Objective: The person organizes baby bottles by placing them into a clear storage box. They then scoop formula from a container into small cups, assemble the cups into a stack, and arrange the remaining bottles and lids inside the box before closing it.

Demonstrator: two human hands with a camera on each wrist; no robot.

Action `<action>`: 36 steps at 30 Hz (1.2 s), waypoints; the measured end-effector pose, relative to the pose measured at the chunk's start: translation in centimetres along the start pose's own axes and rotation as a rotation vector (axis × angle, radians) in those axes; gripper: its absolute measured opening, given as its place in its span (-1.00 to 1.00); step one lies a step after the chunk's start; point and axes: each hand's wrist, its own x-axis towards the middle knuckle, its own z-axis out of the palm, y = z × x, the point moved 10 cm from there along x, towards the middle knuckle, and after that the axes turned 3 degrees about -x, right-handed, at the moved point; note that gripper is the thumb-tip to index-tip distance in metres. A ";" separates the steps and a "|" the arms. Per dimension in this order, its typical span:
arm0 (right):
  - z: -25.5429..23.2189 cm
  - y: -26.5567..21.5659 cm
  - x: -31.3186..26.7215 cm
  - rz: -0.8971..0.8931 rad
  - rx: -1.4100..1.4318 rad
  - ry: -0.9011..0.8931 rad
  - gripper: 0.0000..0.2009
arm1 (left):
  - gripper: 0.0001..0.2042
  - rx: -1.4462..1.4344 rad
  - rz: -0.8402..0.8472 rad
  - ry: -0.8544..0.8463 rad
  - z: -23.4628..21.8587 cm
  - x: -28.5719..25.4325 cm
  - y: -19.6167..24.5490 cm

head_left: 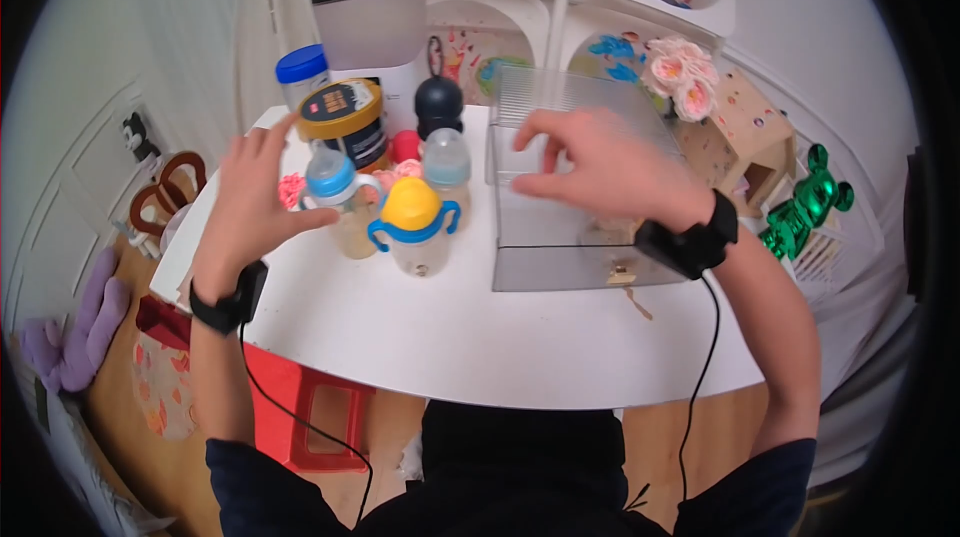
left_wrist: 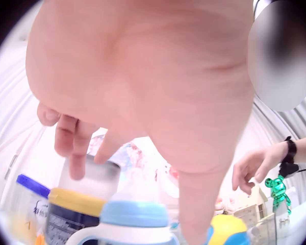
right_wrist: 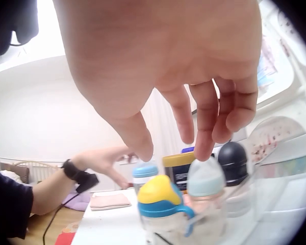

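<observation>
My left hand (head_left: 255,197) hovers at the left of the bottles, fingers spread and holding nothing. Nearest its thumb is a baby bottle with a light blue collar and white handles (head_left: 331,175). In front stands a sippy cup with a yellow lid and blue handles (head_left: 412,205). Behind that cup is a baby bottle with a clear cap (head_left: 447,159). Over the grey see-through box (head_left: 540,269) hangs my right hand (head_left: 600,165), its fingers loosely bent with nothing between them. In the right wrist view, its fingertips (right_wrist: 204,148) overlap the clear-capped bottle.
A dark tub with a gold lid (head_left: 343,105), a blue-lidded jar (head_left: 302,67) and a black bottle (head_left: 438,102) stand behind on the white table (head_left: 400,337). Pink flowers (head_left: 682,77), a wooden dollhouse (head_left: 735,127) and a shiny green bear figure (head_left: 808,197) are at the right.
</observation>
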 end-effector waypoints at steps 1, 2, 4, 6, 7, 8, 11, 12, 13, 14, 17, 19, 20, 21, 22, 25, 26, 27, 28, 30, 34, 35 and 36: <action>-0.5 2.9 -1.0 0.055 -0.043 -0.006 -0.57 | -0.08 0.067 0.057 0.096 -1.8 -0.2 1.7; -0.9 5.7 -2.1 0.111 -0.086 -0.014 -0.57 | -0.17 0.031 0.099 0.150 -3.2 -0.3 3.8; -0.8 10.3 -4.3 0.184 -0.224 -0.077 -0.57 | -0.34 -0.044 0.175 0.259 -5.0 -0.4 8.7; -0.3 13.7 -6.4 0.251 -0.317 -0.140 -0.57 | -0.53 -0.251 0.299 0.153 -3.3 0.8 12.7; 0.0 15.1 -7.3 0.287 -0.339 -0.165 -0.57 | -0.62 -0.349 0.359 0.097 -2.7 1.5 14.9; 0.2 16.2 -8.1 0.321 -0.361 -0.188 -0.56 | -0.78 -0.327 0.395 0.039 -1.4 2.5 17.4; 0.7 18.4 -10.2 0.363 -0.332 -0.201 -0.56 | -0.81 -0.188 0.492 -0.228 5.7 5.9 22.5; 0.5 18.9 -10.8 0.362 -0.327 -0.196 -0.56 | -0.81 -0.129 0.504 -0.289 7.9 7.3 24.0; 0.5 19.2 -11.2 0.361 -0.323 -0.193 -0.56 | -0.80 -0.083 0.483 -0.369 9.9 8.8 25.4; 0.8 19.4 -11.6 0.359 -0.317 -0.195 -0.55 | -0.79 -0.037 0.457 -0.452 11.9 10.2 26.7; 0.8 19.8 -12.7 0.415 -0.293 -0.208 -0.56 | -0.57 -0.064 0.485 -0.673 19.3 13.6 29.0; 1.5 19.9 -12.9 0.342 -0.316 -0.197 -0.57 | -0.39 -0.138 0.478 -0.760 25.8 15.2 29.0; 1.7 20.0 -13.0 0.309 -0.326 -0.189 -0.57 | -0.31 -0.068 0.464 -0.805 27.5 15.4 29.0; 1.6 20.2 -13.1 0.304 -0.321 -0.172 -0.58 | -0.22 0.006 0.452 -0.850 29.1 15.5 28.9; 1.8 20.3 -13.3 0.299 -0.311 -0.159 -0.59 | -0.13 0.081 0.439 -0.900 30.4 15.2 28.7; 2.5 20.5 -13.5 0.303 -0.319 -0.144 -0.62 | -0.04 -0.023 0.201 -1.058 28.4 13.0 28.8; 2.5 20.5 -13.6 0.303 -0.332 -0.141 -0.64 | -0.11 -0.049 0.164 -1.063 27.3 12.5 29.2; 2.6 20.4 -13.7 0.313 -0.322 -0.150 -0.63 | -0.12 -0.015 0.210 -1.000 27.4 12.6 29.3; 2.5 20.2 -13.7 0.320 -0.315 -0.158 -0.63 | -0.13 0.018 0.253 -0.932 27.5 12.8 29.3; 2.4 20.0 -13.6 0.318 -0.325 -0.145 -0.64 | -0.13 0.100 0.336 -0.813 28.0 13.2 29.1; 2.7 20.2 -13.6 0.303 -0.369 -0.099 -0.68 | -0.17 0.173 0.405 -0.671 26.9 13.9 29.3; 2.7 20.1 -13.7 0.304 -0.375 -0.101 -0.68 | -0.20 0.159 0.397 -0.655 26.3 14.0 29.4; 2.7 20.0 -13.8 0.324 -0.354 -0.121 -0.66 | -0.22 0.168 0.415 -0.655 25.8 14.0 29.4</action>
